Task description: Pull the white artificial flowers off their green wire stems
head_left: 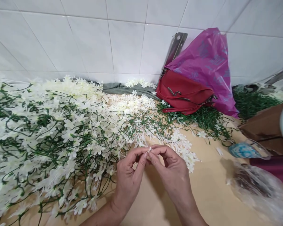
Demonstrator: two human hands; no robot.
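Note:
My left hand [132,172] and my right hand [173,169] meet fingertip to fingertip above the tan table surface [209,194]. Both are closed in a pinch around one small white flower piece [149,150], mostly covered by the fingers. Left of my hands lies a large heap of white artificial flowers with green stems [68,135]. Just beyond the fingertips are loose green stems [148,122], and to their right a small pile of white flower pieces [182,147]. Loose white blossoms [132,103] lie farther back.
A red handbag [183,91] and a pink plastic bag [207,62] lean near the tiled wall [127,44]. At the right are a blue-and-white item [243,150], a clear plastic bag [263,191] and a brown paper bag [266,122]. A pale curved bar crosses the right edge.

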